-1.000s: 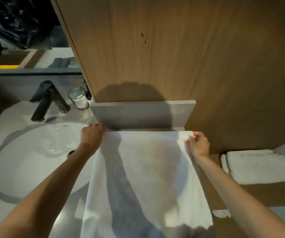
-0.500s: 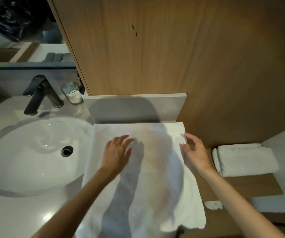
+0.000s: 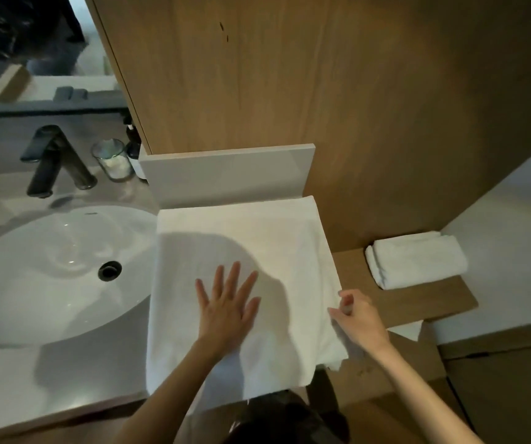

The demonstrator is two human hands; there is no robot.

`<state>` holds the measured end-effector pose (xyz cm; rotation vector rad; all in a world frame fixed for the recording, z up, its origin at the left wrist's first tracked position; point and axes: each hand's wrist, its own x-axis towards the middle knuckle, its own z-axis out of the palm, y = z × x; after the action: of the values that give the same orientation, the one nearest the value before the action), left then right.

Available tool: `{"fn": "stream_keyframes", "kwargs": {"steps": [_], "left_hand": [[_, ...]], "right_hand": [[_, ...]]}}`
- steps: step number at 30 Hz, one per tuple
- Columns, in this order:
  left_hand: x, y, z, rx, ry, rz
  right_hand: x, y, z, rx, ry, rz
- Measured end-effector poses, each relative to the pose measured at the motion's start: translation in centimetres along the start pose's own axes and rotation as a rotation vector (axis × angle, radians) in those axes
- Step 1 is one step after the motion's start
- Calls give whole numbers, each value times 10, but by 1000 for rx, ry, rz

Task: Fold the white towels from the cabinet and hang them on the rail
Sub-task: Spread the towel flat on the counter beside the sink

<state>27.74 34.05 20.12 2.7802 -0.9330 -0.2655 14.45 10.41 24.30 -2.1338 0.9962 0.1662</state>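
Note:
A white towel point(image 3: 277, 248) lies spread flat on the counter right of the sink, its near end hanging over the front edge. My left hand point(image 3: 227, 307) rests flat on its middle with fingers spread. My right hand point(image 3: 355, 315) pinches the towel's right edge between thumb and fingers. A second white towel point(image 3: 416, 259), folded, lies on a wooden shelf point(image 3: 418, 304) at the right. No rail is in view.
A white round sink point(image 3: 49, 270) with a dark faucet point(image 3: 54, 161) fills the left. A glass jar point(image 3: 113, 160) and a dark bottle point(image 3: 133, 142) stand behind it. A grey backsplash point(image 3: 225, 174) and a wooden panel point(image 3: 290, 75) rise behind the towel.
Both hands let go of the towel's far corners and slid toward me. The left hand now lies flat on the middle; the right hand has taken hold of the right edge.

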Motion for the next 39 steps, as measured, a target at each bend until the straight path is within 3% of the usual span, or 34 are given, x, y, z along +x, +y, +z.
{"fn": "stream_keyframes", "kwargs": {"steps": [7,12,19,26,30,32,35,39], "left_hand": [[2,0,-3,12,-21,0],[4,-2,-2,13,-21,6],[5,-17,-3,18,4,61],[7,-20,-1,15,37,101],[11,-22,3,43,9,94],[13,-23,3,57,-9,86],[12,-20,1,70,-7,70],[10,-17,1,44,15,55]], "right_hand": [[-22,7,13,-124,56,181],[-43,8,19,-132,276,4],[-46,18,-2,92,218,32],[-46,26,2,-18,222,83],[-42,12,1,-231,377,-113],[-39,-1,4,-61,236,-180],[-40,-25,15,235,-66,-33],[-41,-35,26,315,-84,20]]}}
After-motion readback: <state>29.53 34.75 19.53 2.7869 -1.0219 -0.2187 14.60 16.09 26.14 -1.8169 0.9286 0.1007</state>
